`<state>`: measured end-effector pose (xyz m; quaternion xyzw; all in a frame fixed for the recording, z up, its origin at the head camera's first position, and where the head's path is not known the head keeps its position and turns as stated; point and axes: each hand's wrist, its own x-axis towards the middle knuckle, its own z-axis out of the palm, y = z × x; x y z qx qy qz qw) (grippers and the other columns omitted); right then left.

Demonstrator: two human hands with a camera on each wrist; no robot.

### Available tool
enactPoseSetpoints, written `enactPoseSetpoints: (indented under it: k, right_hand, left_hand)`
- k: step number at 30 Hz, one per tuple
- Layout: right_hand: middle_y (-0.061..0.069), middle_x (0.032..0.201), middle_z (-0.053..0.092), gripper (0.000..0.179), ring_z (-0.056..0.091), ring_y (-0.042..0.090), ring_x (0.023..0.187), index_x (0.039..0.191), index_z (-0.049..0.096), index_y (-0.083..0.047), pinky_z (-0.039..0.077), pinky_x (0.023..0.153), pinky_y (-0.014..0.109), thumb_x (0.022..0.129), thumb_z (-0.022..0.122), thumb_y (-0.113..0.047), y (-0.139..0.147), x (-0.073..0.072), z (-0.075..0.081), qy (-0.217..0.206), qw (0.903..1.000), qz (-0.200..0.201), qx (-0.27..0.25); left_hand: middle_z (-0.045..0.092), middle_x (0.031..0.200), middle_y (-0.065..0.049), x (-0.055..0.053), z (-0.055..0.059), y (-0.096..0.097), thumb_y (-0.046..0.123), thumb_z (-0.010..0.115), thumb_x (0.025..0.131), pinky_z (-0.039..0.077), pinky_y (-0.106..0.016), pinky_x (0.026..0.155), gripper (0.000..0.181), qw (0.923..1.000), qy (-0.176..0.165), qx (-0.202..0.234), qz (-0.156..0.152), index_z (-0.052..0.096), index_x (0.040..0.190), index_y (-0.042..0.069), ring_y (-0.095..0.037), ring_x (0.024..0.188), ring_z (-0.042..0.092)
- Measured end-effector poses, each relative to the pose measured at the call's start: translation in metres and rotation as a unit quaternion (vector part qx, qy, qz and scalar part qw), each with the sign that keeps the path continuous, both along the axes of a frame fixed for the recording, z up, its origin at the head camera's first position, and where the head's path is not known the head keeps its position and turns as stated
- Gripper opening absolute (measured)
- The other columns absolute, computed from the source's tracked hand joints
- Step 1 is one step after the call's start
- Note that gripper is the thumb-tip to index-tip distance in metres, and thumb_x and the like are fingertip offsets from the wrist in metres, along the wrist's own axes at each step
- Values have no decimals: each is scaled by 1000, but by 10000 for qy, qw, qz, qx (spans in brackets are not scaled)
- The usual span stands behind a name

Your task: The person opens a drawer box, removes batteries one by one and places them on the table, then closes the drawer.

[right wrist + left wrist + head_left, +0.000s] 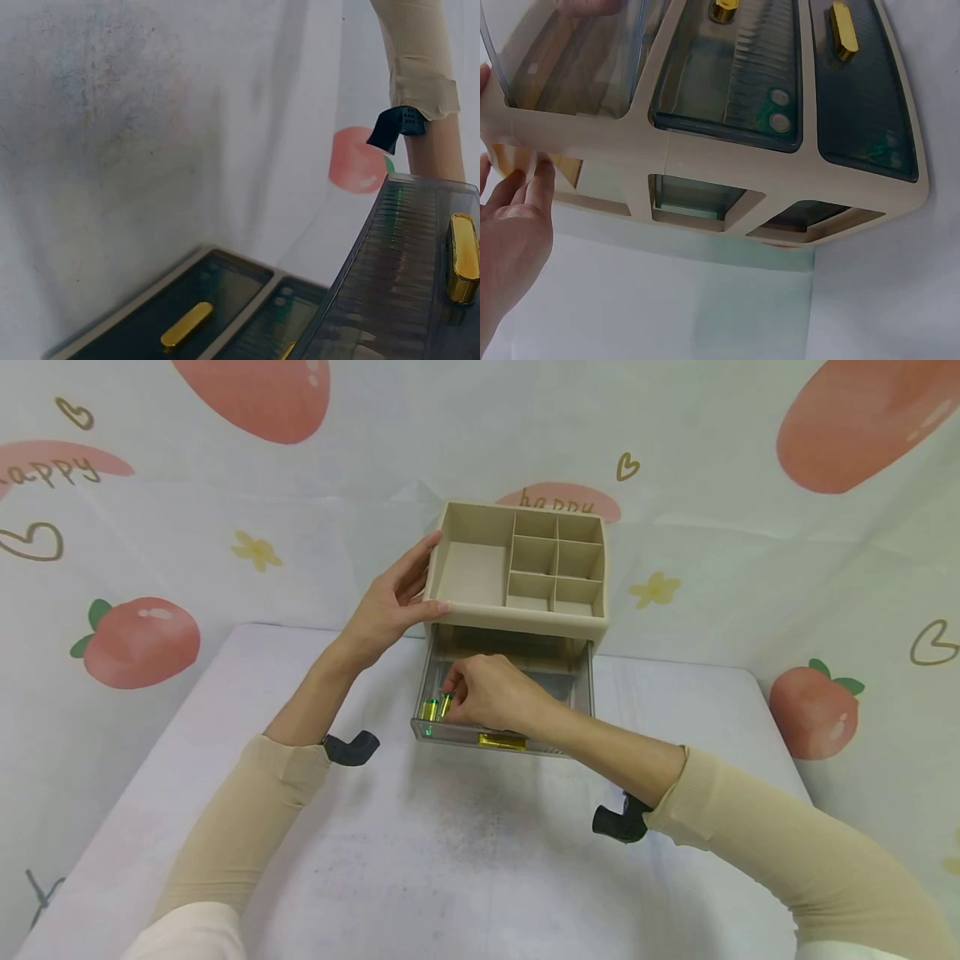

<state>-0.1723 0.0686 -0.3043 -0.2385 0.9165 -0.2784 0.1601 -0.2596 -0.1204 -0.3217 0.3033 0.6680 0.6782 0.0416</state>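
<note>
A beige desk organizer (517,620) with drawers stands at the back of the table. Its top, see-through drawer (577,693) is pulled out. My left hand (386,610) holds the organizer's left side, thumb on the front top edge, fingers at the side in the left wrist view. Inside the drawer, my right hand (498,693) pinches a green-and-gold battery (446,705) near the front left corner. Beside it stands another such battery (429,710). The right hand's fingertips are partly hidden in the head view, and the right wrist view shows only the drawer front.
Top compartments (557,560) divide the organizer's right half. Below the pulled-out drawer are two shut drawers with gold handles (844,30); round battery ends (780,109) show through the middle one. A printed cloth (360,527) hangs behind the table (480,860).
</note>
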Motion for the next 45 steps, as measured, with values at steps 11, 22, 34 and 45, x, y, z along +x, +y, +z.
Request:
enactPoseSetpoints:
  k: [11,22,34,45]
  right_hand:
    - [-7,74,69,26,64,7,70,99,69,-7,52,75,24,79,83,-14,-2,2,3,136,9999,-25,20]
    - [-6,73,67,26,63,7,68,96,67,-7,52,71,23,77,84,-11,-6,-1,3,514,9979,243,317]
    - [-8,71,67,30,63,6,69,101,68,-6,53,73,23,77,84,-17,-5,-1,4,651,9970,253,336]
    - [-9,74,69,29,64,4,71,103,69,-6,52,74,23,79,81,-19,1,-1,8,537,9980,304,103]
  left_hand:
    - [26,162,-4,0,0,0,1,68,91,36,-30,111,80,10000,30,58,-32,28,158,20,-19,147,29]
    - [25,162,-5,1,3,0,-2,66,91,35,-35,113,80,9999,-55,117,-64,28,158,19,-20,147,28]
    - [24,163,-5,2,1,0,0,67,91,34,-36,113,81,10000,2,40,-53,27,159,19,-20,147,27]
    - [24,163,-5,2,0,0,0,66,92,34,-31,113,80,10000,34,-8,-15,26,159,19,-19,147,27]
